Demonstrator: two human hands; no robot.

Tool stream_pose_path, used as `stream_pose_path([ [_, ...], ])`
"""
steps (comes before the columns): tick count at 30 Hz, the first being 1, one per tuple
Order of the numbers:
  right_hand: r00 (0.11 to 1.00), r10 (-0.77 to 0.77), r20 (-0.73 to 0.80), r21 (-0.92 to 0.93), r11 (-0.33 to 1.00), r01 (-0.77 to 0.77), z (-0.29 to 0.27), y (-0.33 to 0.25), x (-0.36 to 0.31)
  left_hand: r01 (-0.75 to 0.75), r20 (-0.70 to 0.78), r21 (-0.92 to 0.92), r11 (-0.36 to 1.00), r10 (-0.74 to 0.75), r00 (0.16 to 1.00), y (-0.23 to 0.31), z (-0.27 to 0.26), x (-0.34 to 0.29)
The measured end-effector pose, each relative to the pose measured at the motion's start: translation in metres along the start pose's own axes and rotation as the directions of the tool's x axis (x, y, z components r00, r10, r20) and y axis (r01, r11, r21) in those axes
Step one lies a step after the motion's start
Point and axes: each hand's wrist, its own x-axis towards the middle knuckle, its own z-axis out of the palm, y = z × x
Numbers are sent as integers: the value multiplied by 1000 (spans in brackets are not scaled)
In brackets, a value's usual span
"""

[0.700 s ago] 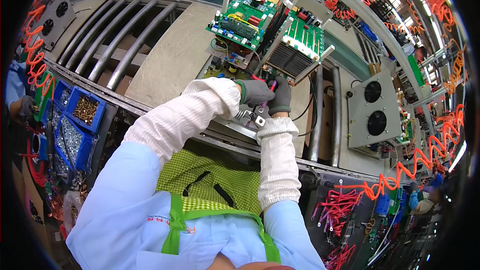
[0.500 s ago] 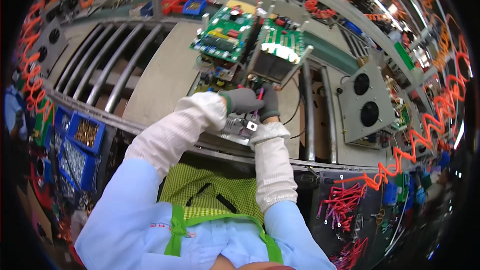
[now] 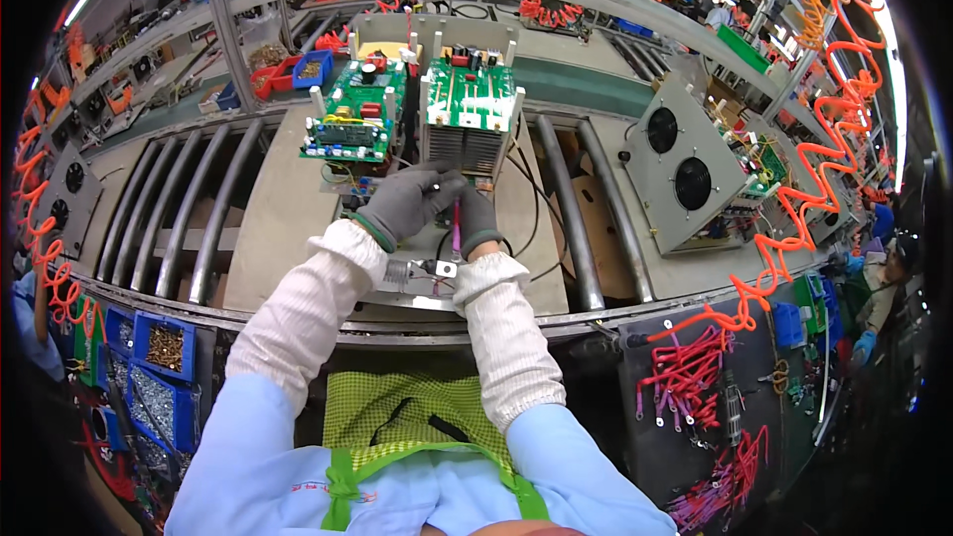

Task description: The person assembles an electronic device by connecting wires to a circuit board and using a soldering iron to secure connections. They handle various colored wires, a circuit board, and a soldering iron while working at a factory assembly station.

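Note:
My gloved left hand [image 3: 405, 203] and right hand [image 3: 476, 215] meet at the near side of an opened electronic unit. Their fingers are closed together below its right green circuit board [image 3: 471, 99]. A short pink cable [image 3: 457, 230] runs down between the hands, against the right hand's fingers, toward a metal lug [image 3: 446, 268] by the metal bracket [image 3: 405, 276]. What the left fingertips pinch is hidden. The left circuit board [image 3: 349, 114] stands beyond the left hand. A dark finned block [image 3: 459, 151] sits under the right board.
Metal rollers [image 3: 210, 203] flank the board [image 3: 273, 238] under the unit. A grey housing with two fans [image 3: 685, 164] stands at right. Blue bins of screws [image 3: 164, 347] are at lower left; pink cables [image 3: 690, 377] lie at lower right. Orange coiled hoses [image 3: 794, 228] hang at right.
The view has swung, so the unit and hands appear further left and more upright. Both hands stay together at the unit's near side, with the pink cable still between them.

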Motion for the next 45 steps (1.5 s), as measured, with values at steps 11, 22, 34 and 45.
stream_pose_path([
  [11, 867, 377, 325, 723, 492, -485, -6, -13, 0, 338, 91, -368, 866, -328, 940, -6, 24, -1],
  [22, 708, 493, 507, 804, 28, -594, -5, -24, 4, 591, 429, -794, 142, -558, 710, -15, 16, 4],
  [34, 702, 513, 494, 735, 186, -652, -14, -14, -1, 71, 296, 625, 777, -321, 900, -20, 40, 33],
  [45, 655, 506, 562, 722, 87, -687, -18, -21, 3, 9, 319, 617, 787, -261, 911, -10, 30, 24],
])
